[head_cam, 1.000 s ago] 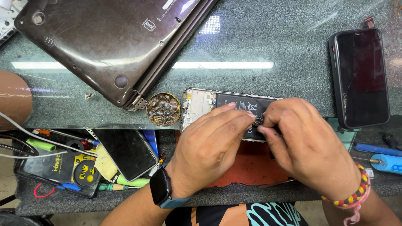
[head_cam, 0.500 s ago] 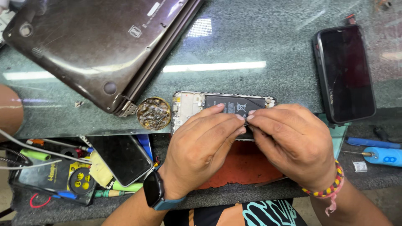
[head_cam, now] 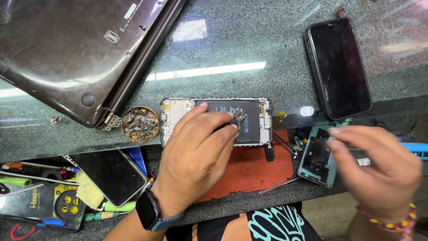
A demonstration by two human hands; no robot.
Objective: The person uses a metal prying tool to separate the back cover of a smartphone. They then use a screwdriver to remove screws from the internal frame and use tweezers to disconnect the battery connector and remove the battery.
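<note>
A black smartwatch (head_cam: 147, 210) on a blue-grey strap circles the left wrist. The right wrist wears a beaded bracelet (head_cam: 392, 222) in red, yellow and pink. Both forearms are bare. The dark shirt (head_cam: 272, 225) bears a teal swirling print.

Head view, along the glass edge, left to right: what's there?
Round tin of solder scraps → opened phone under the left hand, fingers pinching a small circuit board → teal phone back cover → right hand.
</note>
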